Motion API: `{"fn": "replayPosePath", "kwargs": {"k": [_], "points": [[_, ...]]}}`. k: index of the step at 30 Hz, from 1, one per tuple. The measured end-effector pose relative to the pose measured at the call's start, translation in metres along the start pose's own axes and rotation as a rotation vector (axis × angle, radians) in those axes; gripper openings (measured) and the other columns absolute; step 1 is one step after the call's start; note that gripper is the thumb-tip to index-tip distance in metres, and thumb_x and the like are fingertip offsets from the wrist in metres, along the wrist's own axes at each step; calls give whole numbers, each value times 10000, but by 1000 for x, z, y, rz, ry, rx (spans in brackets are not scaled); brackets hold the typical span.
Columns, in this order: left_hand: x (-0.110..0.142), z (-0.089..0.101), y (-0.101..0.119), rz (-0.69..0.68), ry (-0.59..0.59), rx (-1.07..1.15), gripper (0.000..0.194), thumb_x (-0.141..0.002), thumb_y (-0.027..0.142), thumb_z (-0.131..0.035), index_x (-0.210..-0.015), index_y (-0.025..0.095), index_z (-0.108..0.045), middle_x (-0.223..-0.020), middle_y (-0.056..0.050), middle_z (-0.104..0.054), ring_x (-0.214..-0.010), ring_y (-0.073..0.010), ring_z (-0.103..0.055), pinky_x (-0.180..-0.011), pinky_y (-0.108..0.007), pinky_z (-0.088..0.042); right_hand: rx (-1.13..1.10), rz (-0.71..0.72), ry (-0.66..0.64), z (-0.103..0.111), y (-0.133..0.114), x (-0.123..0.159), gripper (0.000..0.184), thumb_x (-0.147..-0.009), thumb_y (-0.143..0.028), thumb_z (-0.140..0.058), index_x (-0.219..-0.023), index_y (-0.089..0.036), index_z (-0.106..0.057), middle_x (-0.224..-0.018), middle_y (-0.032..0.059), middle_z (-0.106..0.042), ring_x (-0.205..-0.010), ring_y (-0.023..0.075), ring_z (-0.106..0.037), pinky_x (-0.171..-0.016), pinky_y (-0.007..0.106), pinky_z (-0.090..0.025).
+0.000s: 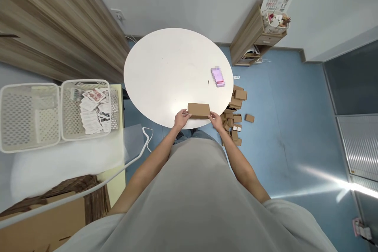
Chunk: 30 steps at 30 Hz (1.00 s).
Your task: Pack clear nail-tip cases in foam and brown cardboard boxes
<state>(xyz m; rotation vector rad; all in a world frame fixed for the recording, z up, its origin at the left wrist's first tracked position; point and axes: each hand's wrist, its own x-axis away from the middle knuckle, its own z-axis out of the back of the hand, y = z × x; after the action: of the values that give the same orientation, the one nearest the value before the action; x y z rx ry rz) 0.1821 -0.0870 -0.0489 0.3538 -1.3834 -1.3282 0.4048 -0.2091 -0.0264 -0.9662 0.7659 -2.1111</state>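
A small brown cardboard box (199, 109) sits at the near edge of the white oval table (165, 63), its lid face up and looking closed. My left hand (181, 119) grips its left end, with the fingers closed at the corner. At the opposite end, my right hand (215, 120) has its thumb and fingers on the lower right corner. Whether the box rests fully on the table or is slightly raised, I cannot tell. Farther right on the tabletop lies a blurred pink-purple item (217, 76).
Several small cardboard boxes (234, 120) are heaped on the blue floor (283, 106) right of the table. At left, white baskets (66, 134), one holding printed cards (94, 112), stand beside a white curved bar (130, 162). A wooden cabinet (251, 35) stands against the back wall.
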Motion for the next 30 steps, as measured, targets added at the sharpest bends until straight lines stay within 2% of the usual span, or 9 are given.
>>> {"fn": "replayPosePath", "kwargs": {"k": [3,7,10,13,16,20,23,26,30], "points": [[8,2,-12,24,-49,-129,381,-869,236,-761,-1245,171,-757,-1319,-172,-785,-1221,-336,-757,-1098,-477,-577,-5,-43,1,-17,5,17,368,-945,-228,-611,-1289,-148,-711,-1408,158,-751,-1253,217,-746,-1115,368,-563],[15,9,-29,94,-117,-258,394,-833,259,-798,-1215,168,-780,-1269,-178,-803,-1254,-361,-745,-1113,-491,-561,-51,-155,47,-33,8,32,211,-895,-266,-647,-1083,-182,-692,-1230,132,-804,-1147,215,-763,-1038,386,-596],[15,14,-33,89,-138,-254,381,-830,275,-803,-1194,161,-791,-1259,-173,-808,-1252,-340,-747,-1118,-470,-560,-89,-178,47,-36,8,39,201,-885,-380,-672,-983,-204,-662,-1044,92,-812,-1024,223,-765,-915,384,-632],[12,15,-29,60,-166,-162,418,-824,366,-829,-1195,177,-796,-1160,-141,-836,-1131,-306,-787,-1033,-447,-612,-151,-184,43,-29,10,42,235,-871,-433,-680,-949,-218,-629,-1003,83,-805,-958,215,-754,-822,342,-628],[10,8,-19,55,-205,-53,482,-820,430,-839,-1223,171,-784,-1096,-126,-843,-1010,-280,-804,-934,-427,-652,-318,-197,52,-13,14,41,298,-822,-477,-732,-946,-234,-611,-1021,80,-803,-928,217,-737,-758,316,-600],[2,-9,5,113,-227,45,491,-828,381,-842,-1243,137,-744,-1271,-167,-802,-1019,-263,-806,-923,-392,-658,-509,-205,87,14,23,31,434,-691,-549,-849,-917,-250,-630,-987,74,-799,-865,230,-711,-695,317,-561],[-9,-28,30,76,-220,28,429,-824,366,-850,-1189,163,-750,-1314,-159,-789,-1065,-274,-801,-958,-397,-646,-555,-204,135,37,33,19,472,-634,-562,-888,-887,-254,-634,-945,78,-797,-859,248,-709,-694,339,-559],[-20,-54,57,-9,-226,-72,304,-844,329,-828,-1114,204,-765,-1295,-127,-799,-1118,-286,-790,-1006,-406,-622,-574,-214,165,64,48,6,483,-641,-574,-886,-916,-253,-654,-982,96,-804,-908,269,-722,-719,358,-572],[-31,-106,93,-75,-233,-200,225,-893,256,-771,-1115,224,-756,-1315,-94,-795,-1064,-272,-799,-1018,-409,-601,-583,-214,207,110,77,-13,498,-697,-613,-842,-979,-243,-662,-1023,108,-804,-946,273,-733,-775,380,-595]]}}
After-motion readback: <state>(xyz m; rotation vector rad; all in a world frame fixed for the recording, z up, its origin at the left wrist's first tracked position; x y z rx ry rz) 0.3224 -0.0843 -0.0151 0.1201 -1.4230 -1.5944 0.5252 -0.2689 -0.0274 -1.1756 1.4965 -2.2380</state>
